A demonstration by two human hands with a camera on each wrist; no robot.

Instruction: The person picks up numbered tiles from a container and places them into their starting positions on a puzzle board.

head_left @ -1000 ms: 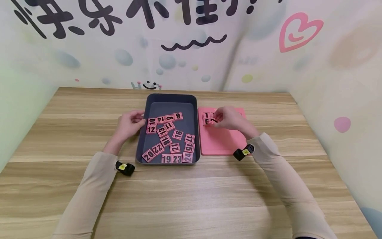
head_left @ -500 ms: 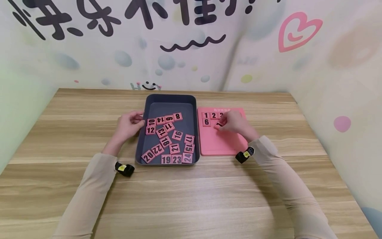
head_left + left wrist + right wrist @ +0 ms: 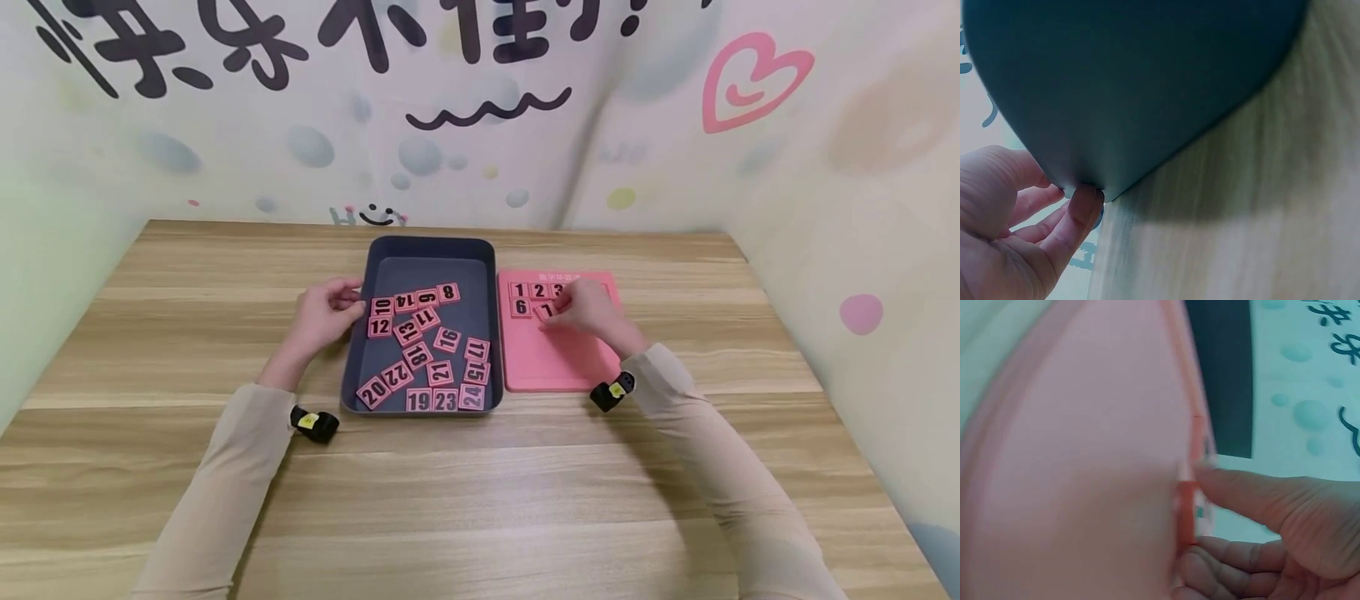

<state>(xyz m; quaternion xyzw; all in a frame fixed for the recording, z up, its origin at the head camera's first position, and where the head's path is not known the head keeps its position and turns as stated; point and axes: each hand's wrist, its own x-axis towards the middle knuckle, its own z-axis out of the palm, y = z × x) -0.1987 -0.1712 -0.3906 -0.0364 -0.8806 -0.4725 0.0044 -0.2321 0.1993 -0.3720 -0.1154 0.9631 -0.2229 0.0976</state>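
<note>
My right hand (image 3: 588, 310) is over the pink board (image 3: 547, 358), pinching the number tile 7 (image 3: 546, 310) between thumb and fingers. The tile sits slightly tilted, just right of tile 6 (image 3: 521, 307) and below tile 2 (image 3: 538, 290). From the right wrist view, the thumb (image 3: 1247, 490) and curled fingers meet at the tile's edge. My left hand (image 3: 322, 312) rests its fingertips against the left wall of the dark tray (image 3: 427, 271). Close up in the left wrist view, the thumb (image 3: 1082, 209) touches the tray's outer side.
Inside the tray lie several loose number tiles at various angles, among them tile 16 (image 3: 447, 339) and tile 20 (image 3: 373, 392). The tray and board stand side by side on a wooden table (image 3: 450, 500). A printed wall (image 3: 285, 167) rises behind.
Tile 7 went with my right hand down and right from beside tile 6, then slightly back left and up toward it. My left hand stays at the tray.
</note>
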